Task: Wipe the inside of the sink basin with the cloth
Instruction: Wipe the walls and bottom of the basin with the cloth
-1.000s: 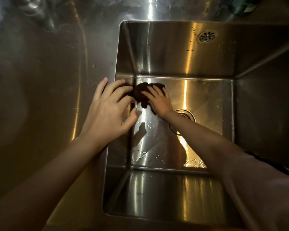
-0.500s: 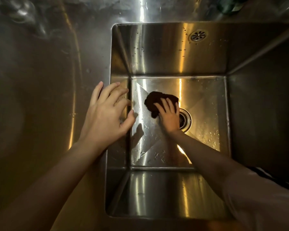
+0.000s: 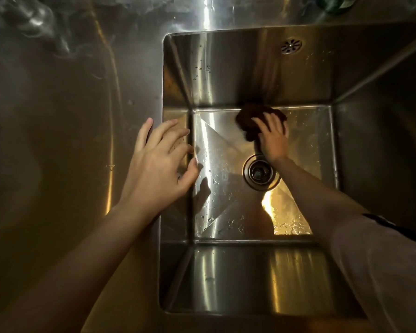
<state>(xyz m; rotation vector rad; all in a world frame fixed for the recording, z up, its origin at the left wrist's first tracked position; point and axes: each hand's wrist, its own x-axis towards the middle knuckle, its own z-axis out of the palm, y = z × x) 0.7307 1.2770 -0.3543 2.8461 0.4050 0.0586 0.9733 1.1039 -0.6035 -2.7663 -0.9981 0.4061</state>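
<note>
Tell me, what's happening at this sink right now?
A person is wiping the inside of a steel sink. Their right hand presses a dark cloth onto the basin floor at the foot of the back wall, just beyond the drain. Their left hand rests on the sink's left rim, holding nothing. Water droplets dot the basin floor and back wall.
</note>
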